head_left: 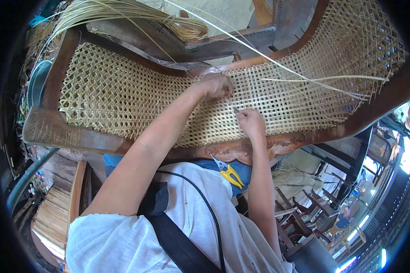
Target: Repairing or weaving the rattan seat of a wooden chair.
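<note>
Stretched across in front of me is a woven cane panel [118, 86], set in a curved dark wooden frame [75, 132] with a carved near edge. My left hand [217, 85] rests on the weave near the middle, its fingers curled together; what they pinch, if anything, is hidden. Closer to me and to the right, my right hand [251, 122] is closed around a small grey-tipped tool, most of it covered by my fingers. Its tip points toward the left hand, at the weave. Loose cane strips [328, 78] lie across the panel's right part.
A coiled bundle of cane strands [136, 12] hangs over the far frame rail. Yellow-handled cutters [231, 175] lie on my lap, below the carved edge. Wooden furniture parts [54, 214] stand at lower left. Chairs and a pale fibre bundle [296, 176] are at lower right.
</note>
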Demonstrator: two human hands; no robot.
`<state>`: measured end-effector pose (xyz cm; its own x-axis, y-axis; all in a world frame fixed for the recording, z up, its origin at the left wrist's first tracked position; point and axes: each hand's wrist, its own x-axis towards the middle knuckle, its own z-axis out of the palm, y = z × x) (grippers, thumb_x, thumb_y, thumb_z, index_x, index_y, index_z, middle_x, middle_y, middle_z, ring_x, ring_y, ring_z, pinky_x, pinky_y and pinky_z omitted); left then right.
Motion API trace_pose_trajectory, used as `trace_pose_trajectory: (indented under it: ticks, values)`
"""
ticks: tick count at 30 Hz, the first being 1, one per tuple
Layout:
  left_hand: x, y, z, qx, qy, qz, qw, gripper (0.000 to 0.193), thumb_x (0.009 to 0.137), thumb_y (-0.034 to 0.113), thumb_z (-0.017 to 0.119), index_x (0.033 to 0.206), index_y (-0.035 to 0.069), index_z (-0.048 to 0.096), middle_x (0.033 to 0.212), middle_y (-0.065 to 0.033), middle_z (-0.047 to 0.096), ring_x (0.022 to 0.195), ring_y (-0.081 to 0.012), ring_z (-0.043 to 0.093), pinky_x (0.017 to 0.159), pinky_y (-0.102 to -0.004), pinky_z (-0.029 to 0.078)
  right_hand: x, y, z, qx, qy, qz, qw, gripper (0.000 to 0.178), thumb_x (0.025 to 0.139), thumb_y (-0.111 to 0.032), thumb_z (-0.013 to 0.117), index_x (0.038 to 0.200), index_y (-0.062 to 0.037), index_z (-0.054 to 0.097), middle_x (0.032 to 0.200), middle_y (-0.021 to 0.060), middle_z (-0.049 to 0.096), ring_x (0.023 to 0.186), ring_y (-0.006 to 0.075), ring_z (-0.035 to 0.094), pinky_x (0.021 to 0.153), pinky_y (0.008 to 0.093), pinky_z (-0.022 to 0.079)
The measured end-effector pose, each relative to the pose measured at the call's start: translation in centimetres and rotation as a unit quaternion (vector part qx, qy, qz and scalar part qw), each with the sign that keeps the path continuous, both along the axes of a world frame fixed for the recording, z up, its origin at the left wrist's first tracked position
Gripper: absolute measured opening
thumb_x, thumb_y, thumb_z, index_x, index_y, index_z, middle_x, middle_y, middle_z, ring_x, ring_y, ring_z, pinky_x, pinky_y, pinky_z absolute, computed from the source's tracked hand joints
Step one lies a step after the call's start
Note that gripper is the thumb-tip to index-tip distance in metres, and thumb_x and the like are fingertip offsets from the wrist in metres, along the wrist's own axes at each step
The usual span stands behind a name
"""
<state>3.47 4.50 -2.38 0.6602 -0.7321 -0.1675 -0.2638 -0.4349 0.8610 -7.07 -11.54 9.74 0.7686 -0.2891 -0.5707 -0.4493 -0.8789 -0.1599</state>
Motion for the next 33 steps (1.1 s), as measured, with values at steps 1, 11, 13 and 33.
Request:
trace_pose_trajectory:
  ticks: [1,11,13,33]
  values:
    - [0.0,-0.3,0.6,-0.007,0.005,-0.015,1.0,0.017,0.079,0.026,0.071,0.094,0.02,0.075,0.103,-0.0017,0.072,0.093,-0.0244,0.067,0.082,-0.0369,0.052,0.0,-0.9,-0.5,0.004,-0.001,0.006,1.0,0.025,0.085,-0.028,0.06,0.099,-0.0148,0.075,0.094,0.0179,0.071,0.089,0.0376,0.068,0.081,0.0456,0.052]
    - [-3.3,-1.5,0.3,0.025,0.016,0.036,0.999,0.022,0.083,0.034,0.068,0.097,0.018,0.073,0.093,-0.007,0.072,0.089,-0.0272,0.068,0.079,-0.0421,0.053,-0.7,2.5,1.8,-0.133,-0.042,0.029,0.99,0.032,0.082,-0.032,0.07,0.104,-0.0092,0.07,0.091,0.0215,0.069,0.085,0.0391,0.067,0.078,0.0471,0.051]
    - [-3.5,-2.0,1.3,0.042,0.032,0.059,0.997,0.025,0.084,0.033,0.07,0.101,0.015,0.071,0.101,-0.0087,0.069,0.094,-0.0296,0.065,0.081,-0.0417,0.052,-1.3,1.9,-1.6,-0.104,-0.127,0.026,0.986,0.028,0.083,-0.027,0.07,0.103,-0.0073,0.067,0.087,0.0237,0.068,0.083,0.0415,0.066,0.075,0.0496,0.051]
    - [-4.4,-2.9,1.7,-0.177,0.265,0.106,0.942,0.017,0.082,0.018,0.072,0.092,0.004,0.074,0.088,-0.0066,0.071,0.077,-0.0138,0.064,0.073,-0.0293,0.053,-2.0,-0.9,3.6,-0.083,-0.123,0.036,0.988,0.023,0.091,-0.02,0.059,0.107,-0.0048,0.061,0.084,0.0184,0.068,0.079,0.0346,0.068,0.073,0.0439,0.051]
